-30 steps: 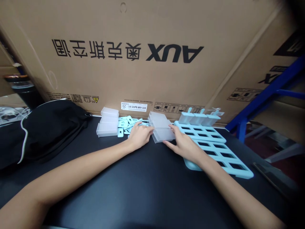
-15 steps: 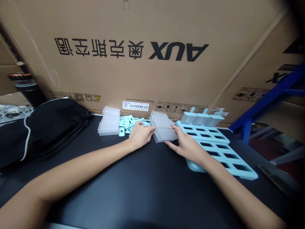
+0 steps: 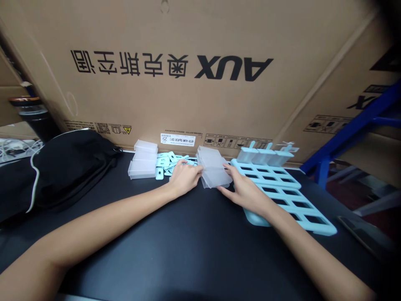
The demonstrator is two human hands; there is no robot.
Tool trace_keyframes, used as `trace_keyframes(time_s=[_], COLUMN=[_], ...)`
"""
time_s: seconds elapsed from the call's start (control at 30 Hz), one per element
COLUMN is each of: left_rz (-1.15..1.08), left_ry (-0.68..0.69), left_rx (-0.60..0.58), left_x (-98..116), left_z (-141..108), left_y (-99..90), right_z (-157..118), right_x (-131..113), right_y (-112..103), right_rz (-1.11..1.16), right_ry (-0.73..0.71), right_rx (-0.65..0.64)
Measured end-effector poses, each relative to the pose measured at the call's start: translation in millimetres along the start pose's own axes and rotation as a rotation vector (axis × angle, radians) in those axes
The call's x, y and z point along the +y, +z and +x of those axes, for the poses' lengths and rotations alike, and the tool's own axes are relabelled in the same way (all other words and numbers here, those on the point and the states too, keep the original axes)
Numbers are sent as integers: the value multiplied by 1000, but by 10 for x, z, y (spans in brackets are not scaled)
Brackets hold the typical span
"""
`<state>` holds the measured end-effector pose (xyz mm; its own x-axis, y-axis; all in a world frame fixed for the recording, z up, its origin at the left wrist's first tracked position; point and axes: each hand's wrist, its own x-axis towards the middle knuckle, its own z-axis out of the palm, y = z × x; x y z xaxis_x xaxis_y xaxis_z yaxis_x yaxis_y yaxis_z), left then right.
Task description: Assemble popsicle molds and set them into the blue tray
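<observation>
In front of me, clear frosted popsicle molds (image 3: 213,169) lie in a small stack on the black table. My left hand (image 3: 185,179) pinches their left edge, with its fingertips partly hidden. On the opposite side, my right hand (image 3: 241,188) grips the stack between thumb and fingers. Loose light-blue popsicle sticks (image 3: 164,161) are heaped behind and left of my left hand. Further left sit several more frosted molds (image 3: 142,167). Beside my right forearm rest light-blue mold frames (image 3: 282,188) with rectangular openings. Three molds with blue stick tops (image 3: 266,155) stand upright at their far end.
A large cardboard box (image 3: 169,104) walls off the back of the black table (image 3: 188,251). At left are a black cloth bag (image 3: 75,167) and a dark bottle (image 3: 37,117). A phone (image 3: 360,234) lies at right, near a blue metal post (image 3: 322,167).
Almost nothing differs. Both hands stay on the frosted molds, and the front mold's lower edge seems slightly shifted; the whole view has drifted a little.
</observation>
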<state>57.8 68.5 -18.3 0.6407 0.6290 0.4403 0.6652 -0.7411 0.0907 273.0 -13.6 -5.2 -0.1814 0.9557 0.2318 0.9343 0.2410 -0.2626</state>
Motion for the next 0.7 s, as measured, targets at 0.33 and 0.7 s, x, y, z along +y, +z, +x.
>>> trace_keyframes(time_s=[0.33, 0.7], left_rz=[-52, -2], left_ry=[31, 57], left_rx=[-24, -13], left_x=[6, 4], left_z=[3, -6], left_y=[-22, -9], right_z=[17, -5], right_x=[6, -63], right_y=[-18, -39], right_rz=[-116, -128], right_ry=[2, 49], right_rx=[23, 102])
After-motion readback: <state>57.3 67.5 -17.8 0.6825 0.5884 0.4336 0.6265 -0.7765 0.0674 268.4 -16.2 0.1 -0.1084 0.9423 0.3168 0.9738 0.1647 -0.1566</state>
